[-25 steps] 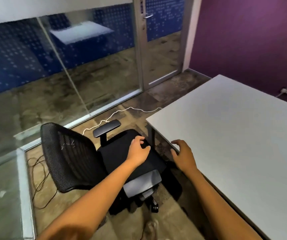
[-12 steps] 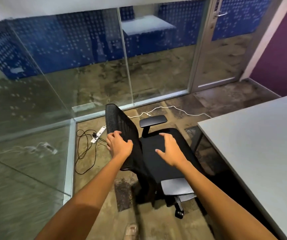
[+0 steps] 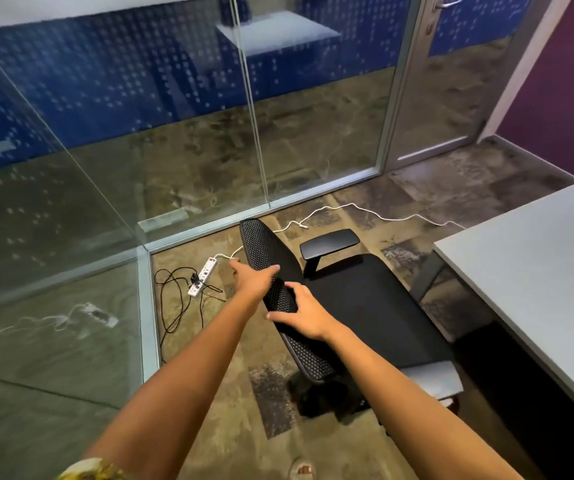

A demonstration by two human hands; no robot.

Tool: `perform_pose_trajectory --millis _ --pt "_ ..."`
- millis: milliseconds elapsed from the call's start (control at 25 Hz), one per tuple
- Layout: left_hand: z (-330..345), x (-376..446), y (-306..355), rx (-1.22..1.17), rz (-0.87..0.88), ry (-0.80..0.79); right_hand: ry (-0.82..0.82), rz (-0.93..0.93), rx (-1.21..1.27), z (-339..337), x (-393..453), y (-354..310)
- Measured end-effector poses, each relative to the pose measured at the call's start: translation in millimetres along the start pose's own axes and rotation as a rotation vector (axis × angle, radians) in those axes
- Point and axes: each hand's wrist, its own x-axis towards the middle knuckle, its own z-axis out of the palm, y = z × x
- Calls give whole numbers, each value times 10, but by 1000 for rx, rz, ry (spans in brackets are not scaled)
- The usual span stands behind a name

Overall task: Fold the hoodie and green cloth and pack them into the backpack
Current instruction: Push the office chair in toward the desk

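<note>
No hoodie, green cloth or backpack shows in the head view. A black office chair with a mesh backrest (image 3: 261,247) stands on the floor in front of me, its seat (image 3: 365,299) turned toward the table. My left hand (image 3: 252,278) grips the backrest's upper edge, thumb on the seat side and fingers on the far side. Just below it, my right hand (image 3: 304,317) holds the same edge, with its fingers over the mesh and its thumb beneath.
A grey table (image 3: 538,271) fills the right side. Glass walls (image 3: 174,133) and a glass door (image 3: 434,81) close off the back and left. A white power strip (image 3: 202,277) with black and white cables lies on the floor by the glass corner.
My right hand has moved from above the seat onto the backrest's edge. The left hand stays on the backrest. The chair has turned and the view has shifted.
</note>
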Motion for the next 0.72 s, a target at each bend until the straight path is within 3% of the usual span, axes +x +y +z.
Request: perform_pose_trajectory --millis 200,360,440,720 --pt "85 117 28 -12 28 -33 87 129 91 203 133 77" --pt "159 4 -18 104 32 101 55 159 136 244 94 106" --pt "234 1 -80 141 23 32 89 224 192 273 46 168" --pt "81 -101 -261 152 106 32 73 203 160 486 -127 136"
